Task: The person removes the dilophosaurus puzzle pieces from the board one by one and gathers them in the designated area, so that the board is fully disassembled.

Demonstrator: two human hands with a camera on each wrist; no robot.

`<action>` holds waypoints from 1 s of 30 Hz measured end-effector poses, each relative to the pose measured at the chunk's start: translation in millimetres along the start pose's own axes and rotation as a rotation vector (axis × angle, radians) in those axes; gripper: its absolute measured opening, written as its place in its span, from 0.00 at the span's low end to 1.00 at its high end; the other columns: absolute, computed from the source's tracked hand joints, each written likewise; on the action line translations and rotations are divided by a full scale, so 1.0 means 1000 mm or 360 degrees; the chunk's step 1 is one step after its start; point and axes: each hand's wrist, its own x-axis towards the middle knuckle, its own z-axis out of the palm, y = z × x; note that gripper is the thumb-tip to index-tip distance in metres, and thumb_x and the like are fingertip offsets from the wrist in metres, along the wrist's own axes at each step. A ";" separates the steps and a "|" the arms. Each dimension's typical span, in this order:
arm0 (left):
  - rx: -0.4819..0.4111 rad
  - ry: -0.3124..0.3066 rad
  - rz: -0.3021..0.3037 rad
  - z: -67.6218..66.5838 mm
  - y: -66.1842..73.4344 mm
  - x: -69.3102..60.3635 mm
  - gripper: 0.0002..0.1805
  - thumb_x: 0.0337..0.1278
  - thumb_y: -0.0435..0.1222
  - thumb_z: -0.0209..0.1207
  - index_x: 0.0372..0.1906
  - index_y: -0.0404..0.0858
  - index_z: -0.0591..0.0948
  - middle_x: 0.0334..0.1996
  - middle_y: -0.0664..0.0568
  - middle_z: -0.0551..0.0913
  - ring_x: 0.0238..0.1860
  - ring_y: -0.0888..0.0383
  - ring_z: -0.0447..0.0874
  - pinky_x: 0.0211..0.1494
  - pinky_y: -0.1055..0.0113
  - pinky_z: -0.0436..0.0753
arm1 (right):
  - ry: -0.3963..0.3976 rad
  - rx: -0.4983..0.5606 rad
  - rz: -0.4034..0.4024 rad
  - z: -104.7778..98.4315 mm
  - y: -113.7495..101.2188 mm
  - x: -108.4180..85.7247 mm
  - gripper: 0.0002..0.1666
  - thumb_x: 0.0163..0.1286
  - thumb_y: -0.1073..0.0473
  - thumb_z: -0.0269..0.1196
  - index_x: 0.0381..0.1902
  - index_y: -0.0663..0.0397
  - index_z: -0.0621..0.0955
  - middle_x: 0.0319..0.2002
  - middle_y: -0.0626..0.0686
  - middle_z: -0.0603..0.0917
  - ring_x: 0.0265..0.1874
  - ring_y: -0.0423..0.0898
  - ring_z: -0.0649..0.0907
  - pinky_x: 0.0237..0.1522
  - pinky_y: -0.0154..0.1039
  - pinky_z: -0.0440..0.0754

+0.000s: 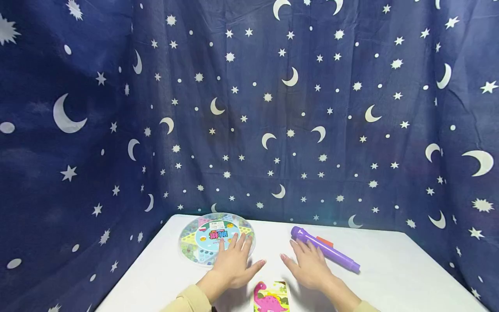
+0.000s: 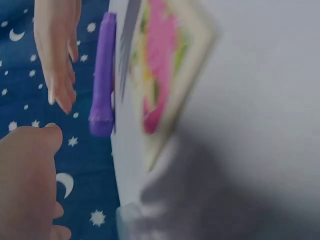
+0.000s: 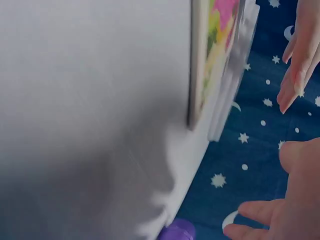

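My left hand (image 1: 232,263) hovers above the white table with its fingers extended, near the front edge of a round, clear-lidded Chinese checkers box (image 1: 189,238). Across from it, my right hand (image 1: 309,265) is also raised, fingers spread and holding nothing, beside a purple tube-shaped toy (image 1: 335,255). Between and nearer than both hands lies a small dinosaur picture board (image 1: 271,299), its lower part cut off by the head view. Both wrist views show this board (image 2: 160,60) (image 3: 215,55) flat on the table, with neither hand touching it.
A small orange-red object (image 1: 325,241) lies just behind the purple toy, partly hidden by it. The white table (image 1: 390,273) ends at a dark blue curtain (image 1: 249,108) with moons and stars, which closes off the back and both sides.
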 end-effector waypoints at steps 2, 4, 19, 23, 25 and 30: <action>-0.0028 -0.0010 0.0062 0.009 -0.002 -0.014 0.49 0.68 0.71 0.41 0.75 0.36 0.69 0.74 0.39 0.68 0.76 0.38 0.60 0.72 0.32 0.58 | -0.0060 0.0079 -0.0036 0.011 0.000 -0.008 0.40 0.76 0.34 0.55 0.65 0.65 0.77 0.66 0.70 0.75 0.68 0.77 0.65 0.65 0.78 0.54; -0.0066 -0.0024 0.0108 0.014 -0.002 -0.028 0.48 0.69 0.70 0.42 0.74 0.35 0.71 0.72 0.38 0.70 0.75 0.38 0.63 0.72 0.35 0.62 | -0.0151 0.0170 -0.0055 0.019 -0.002 -0.015 0.38 0.77 0.37 0.57 0.63 0.66 0.78 0.64 0.71 0.75 0.67 0.78 0.66 0.63 0.79 0.56; -0.0412 -0.0077 0.0201 0.028 0.014 -0.071 0.44 0.65 0.70 0.49 0.67 0.37 0.77 0.62 0.49 0.80 0.67 0.45 0.75 0.67 0.45 0.74 | -0.0489 0.0854 -0.0029 0.018 -0.020 0.000 0.11 0.73 0.53 0.65 0.50 0.48 0.85 0.51 0.49 0.84 0.51 0.53 0.81 0.52 0.57 0.79; -0.0369 -0.0114 0.0227 0.030 0.011 -0.075 0.47 0.59 0.73 0.53 0.67 0.40 0.77 0.64 0.50 0.78 0.70 0.44 0.71 0.68 0.45 0.74 | -0.0531 0.0810 -0.0029 0.029 -0.014 -0.002 0.08 0.73 0.55 0.66 0.47 0.47 0.86 0.43 0.46 0.83 0.42 0.46 0.80 0.46 0.47 0.79; -0.0344 -0.0103 0.0282 0.029 0.010 -0.077 0.46 0.58 0.73 0.55 0.66 0.42 0.78 0.64 0.50 0.78 0.70 0.45 0.71 0.67 0.46 0.75 | -0.0544 0.0774 -0.0072 0.032 -0.013 -0.002 0.07 0.73 0.56 0.66 0.45 0.47 0.87 0.40 0.43 0.83 0.40 0.44 0.80 0.45 0.45 0.79; -0.0290 0.0072 0.0514 0.028 0.012 -0.078 0.31 0.63 0.66 0.60 0.58 0.48 0.84 0.58 0.55 0.81 0.63 0.54 0.76 0.61 0.52 0.80 | -0.0459 0.0661 -0.0228 0.032 -0.016 0.000 0.06 0.72 0.55 0.66 0.43 0.43 0.88 0.42 0.39 0.85 0.45 0.44 0.80 0.51 0.51 0.79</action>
